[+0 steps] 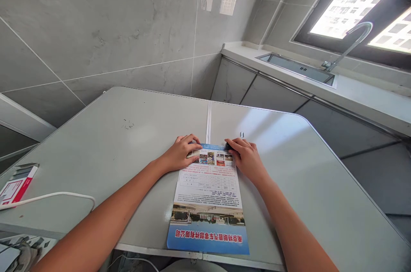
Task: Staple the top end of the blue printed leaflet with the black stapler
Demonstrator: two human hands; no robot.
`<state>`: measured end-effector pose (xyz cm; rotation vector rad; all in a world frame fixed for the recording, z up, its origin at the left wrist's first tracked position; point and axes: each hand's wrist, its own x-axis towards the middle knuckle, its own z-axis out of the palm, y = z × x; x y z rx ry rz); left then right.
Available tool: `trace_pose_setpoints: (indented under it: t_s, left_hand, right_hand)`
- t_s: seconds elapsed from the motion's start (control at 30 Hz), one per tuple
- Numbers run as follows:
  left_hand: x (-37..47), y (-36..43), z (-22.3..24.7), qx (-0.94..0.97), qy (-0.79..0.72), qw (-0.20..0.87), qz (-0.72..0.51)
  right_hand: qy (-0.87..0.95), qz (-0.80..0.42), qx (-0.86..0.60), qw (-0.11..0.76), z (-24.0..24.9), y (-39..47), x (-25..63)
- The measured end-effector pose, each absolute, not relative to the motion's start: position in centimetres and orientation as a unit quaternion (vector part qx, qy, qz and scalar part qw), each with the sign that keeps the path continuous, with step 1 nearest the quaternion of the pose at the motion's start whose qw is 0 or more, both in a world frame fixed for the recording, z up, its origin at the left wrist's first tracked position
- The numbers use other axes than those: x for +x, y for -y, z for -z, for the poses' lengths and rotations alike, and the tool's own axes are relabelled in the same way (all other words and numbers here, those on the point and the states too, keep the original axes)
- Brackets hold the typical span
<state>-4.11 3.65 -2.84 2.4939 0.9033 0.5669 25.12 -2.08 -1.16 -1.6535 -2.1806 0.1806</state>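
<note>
A printed leaflet (208, 199) with blue ends, small photos and a table of text lies flat on the table, its large title upside down to me. My left hand (181, 152) is at its far left corner, fingers curled, with the thumb and fingertips against the paper. At the far right corner my right hand (245, 154) is closed round a small black object (228, 146), mostly hidden by the fingers, so its kind is unclear. Two small metal bits (242, 134), staple-like, lie just beyond the right hand.
The grey folding table (154, 118) has a centre seam and dark marks at left. A red-and-white box (19, 186) and a white cable (58, 195) are at the left edge. Beyond stand a tiled wall (128, 28), a sink (298, 68) with a tap (349, 47), and a window.
</note>
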Motion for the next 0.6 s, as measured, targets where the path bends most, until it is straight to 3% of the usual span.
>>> trace_pose_setpoints:
  t_s: [0.4, 0.6]
  left_hand:
    - [-4.0, -3.6, 2.8, 0.896, -0.331, 0.218, -0.199]
    - [-4.3, -3.8, 2.8, 0.897, -0.334, 0.209, -0.203]
  right_hand:
    - [0.787, 0.007, -0.605, 0.122, 2.0, 1.6, 23.8]
    - [0.795, -0.027, -0.578, 0.183, 1.5, 2.0, 25.5]
